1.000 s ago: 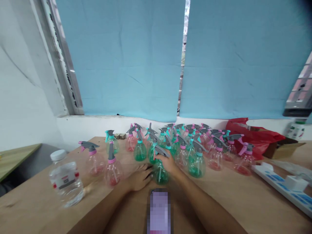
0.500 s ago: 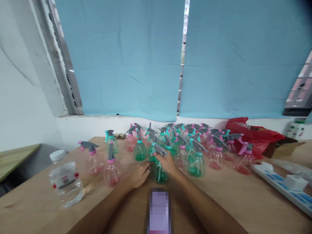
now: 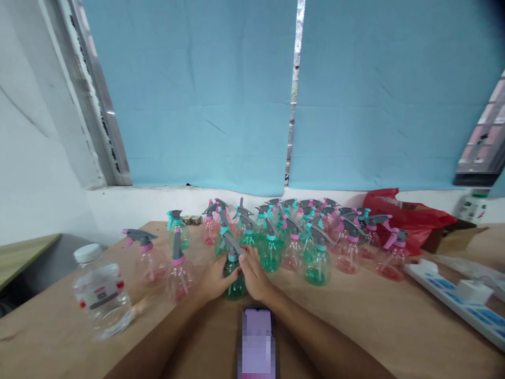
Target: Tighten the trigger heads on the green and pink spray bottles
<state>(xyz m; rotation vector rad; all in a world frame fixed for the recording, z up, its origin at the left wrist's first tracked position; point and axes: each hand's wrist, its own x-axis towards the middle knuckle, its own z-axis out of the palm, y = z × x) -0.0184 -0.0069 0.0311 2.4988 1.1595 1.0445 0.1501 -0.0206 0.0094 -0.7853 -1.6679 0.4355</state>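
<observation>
A green spray bottle [image 3: 235,288] with a grey trigger head and teal collar stands upright on the wooden table [image 3: 323,326]. Around its left side curls my left hand [image 3: 216,278], thumb across the front. My right hand [image 3: 253,271] wraps its right side, with fingers up at the collar. Part of the bottle's body is hidden by both hands. Close behind stand more green spray bottles [image 3: 271,256]. To the left of my left hand is a pink spray bottle [image 3: 180,279], its head turned end-on.
Several pink and green spray bottles fill the table's back. A water bottle [image 3: 103,295] and another pink spray bottle [image 3: 150,266] stand left. A phone [image 3: 257,337] lies in front. Rightward are a power strip [image 3: 453,295], a red bag [image 3: 410,218] and a cardboard box [image 3: 453,242].
The green spray bottle has moved left between my hands. My right hand has come down from its trigger head to its side, and my left hand has closed on the other side.
</observation>
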